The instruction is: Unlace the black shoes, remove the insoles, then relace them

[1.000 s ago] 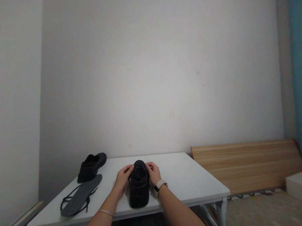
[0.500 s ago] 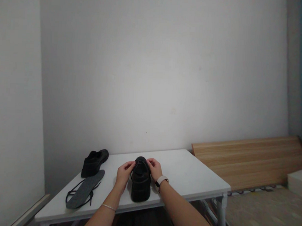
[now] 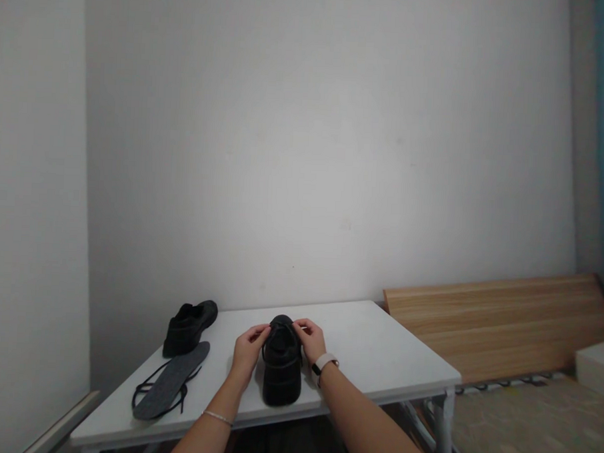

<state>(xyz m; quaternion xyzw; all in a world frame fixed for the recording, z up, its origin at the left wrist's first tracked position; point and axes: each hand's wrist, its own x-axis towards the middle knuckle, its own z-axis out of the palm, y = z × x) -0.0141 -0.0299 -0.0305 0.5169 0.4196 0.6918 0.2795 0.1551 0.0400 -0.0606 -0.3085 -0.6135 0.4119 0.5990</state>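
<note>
A black shoe (image 3: 282,376) stands on the white table, its heel towards me and its toe towards the wall. At the left side of its lacing, my left hand (image 3: 248,348) is closed in a pinch on the black shoelace. My right hand (image 3: 311,338), with a watch on the wrist, pinches the lace at the right side. Thin dark strands hang below both hands along the shoe. The fingertips are small, so the exact grip is hard to see.
A second black shoe (image 3: 185,328) sits at the table's far left. Nearer lies a grey insole (image 3: 171,384) on top of a loose black shoelace (image 3: 143,386). The white table (image 3: 377,350) meets the wall behind. To the right are a wooden board (image 3: 488,328) and a mattress (image 3: 528,423).
Hardly anything differs. Both hands stay pinched at the sides of the shoe's lacing, and the whole view has shifted very slightly.
</note>
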